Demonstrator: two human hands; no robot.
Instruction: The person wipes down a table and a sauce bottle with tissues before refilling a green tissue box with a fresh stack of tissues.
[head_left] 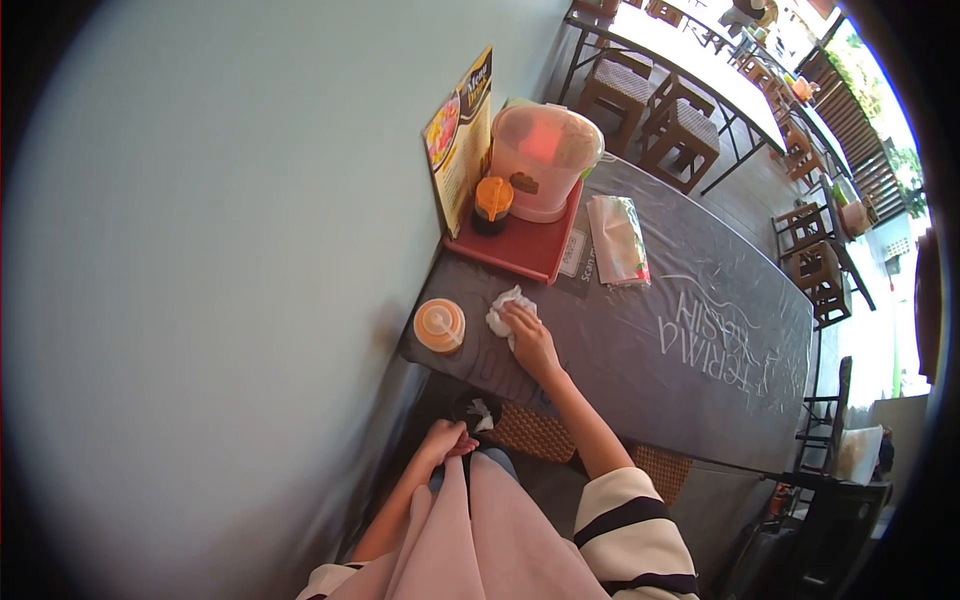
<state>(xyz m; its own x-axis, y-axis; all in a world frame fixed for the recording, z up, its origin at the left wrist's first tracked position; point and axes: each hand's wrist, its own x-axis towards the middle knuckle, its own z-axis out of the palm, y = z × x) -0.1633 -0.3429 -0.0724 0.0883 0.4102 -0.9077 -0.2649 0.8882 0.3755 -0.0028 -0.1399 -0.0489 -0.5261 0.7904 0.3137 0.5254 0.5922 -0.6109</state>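
My right hand (528, 337) presses a crumpled white tissue (508, 306) onto the dark plastic-covered table (620, 380), close to its left end. Just left of the tissue stands a round jar with an orange lid (440, 326). Below the table edge, near my body, my left hand (447, 442) is closed by the pink cloth hanging down my front; whatever it may hold is too small to tell. Beyond the tissue sits a red tray (515, 262) bearing a translucent pink container (542, 165), an orange-topped dark bottle (493, 203) and an upright menu card (462, 140).
A tissue packet (618, 240) lies right of the tray. Under the table edge are a dark bin (468, 408) with white paper and woven stools (535, 432). The wall (250, 250) borders the left side. Other tables and stools (685, 128) stand farther back.
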